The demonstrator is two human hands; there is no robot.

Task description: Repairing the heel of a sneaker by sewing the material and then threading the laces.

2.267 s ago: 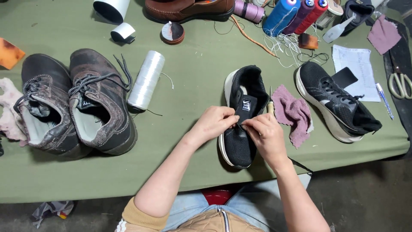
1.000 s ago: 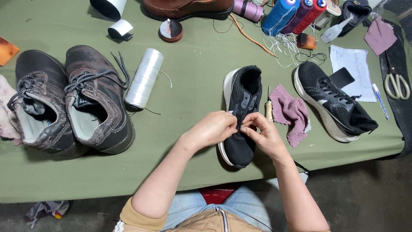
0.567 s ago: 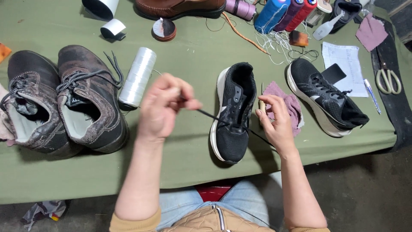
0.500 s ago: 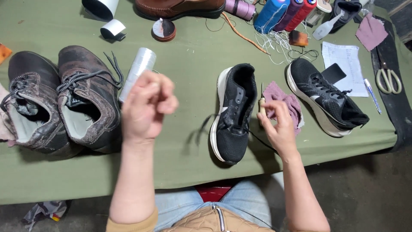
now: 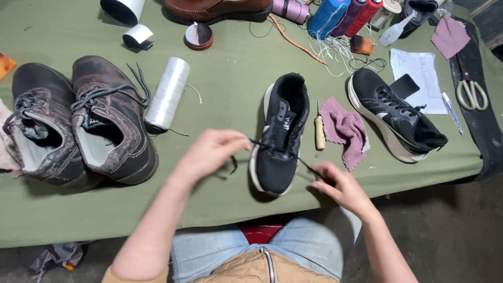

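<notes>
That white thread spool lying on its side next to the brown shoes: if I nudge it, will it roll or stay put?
The white thread spool is a cylinder lying on its side, so it would probably roll across its axis. The cloth-covered table may slow it, and the brown shoe close beside it would likely stop it that way. Its glossy wound surface looks somewhat slippery.

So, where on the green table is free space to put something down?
Bare cloth lies between the white spool and the black sneaker, and along the near edge below the brown boots. The far edge, around the thread cones, is crowded.
</notes>
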